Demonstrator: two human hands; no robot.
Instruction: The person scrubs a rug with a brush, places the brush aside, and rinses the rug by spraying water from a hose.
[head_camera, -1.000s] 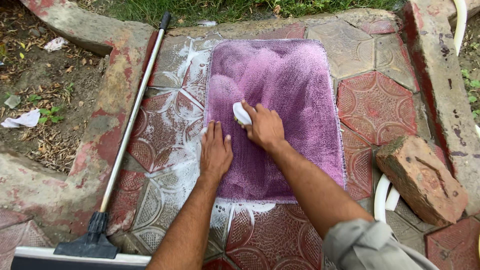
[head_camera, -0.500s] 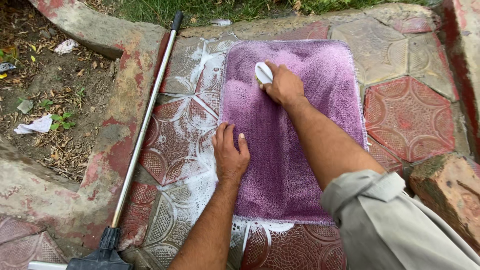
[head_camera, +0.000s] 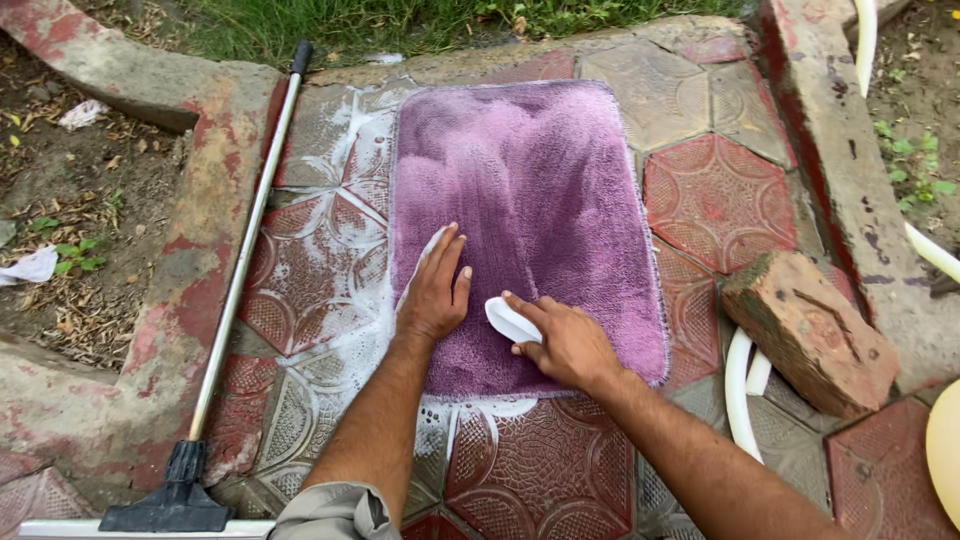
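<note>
Squeegee (head_camera: 215, 330) lying off left, left hand (head_camera: 433, 292) flat and open pinning the soapy purple mat (head_camera: 525, 200) on the tiles, right hand (head_camera: 567, 343) gripping the white scrub brush (head_camera: 510, 320) near the mat's bottom edge, so slippery suds could let it skid.

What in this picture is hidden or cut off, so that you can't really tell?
All in the head view:
- Brush: the right hand covers its far end; its bristles face down into the mat, unseen.
- Mat edge under the left hand: covered by the palm and foam.
- Squeegee: its blade is cut off by the bottom edge.
- Hose: partly hidden behind the brick.
- Yellow object: cut off by the right edge, kind unclear.
</note>
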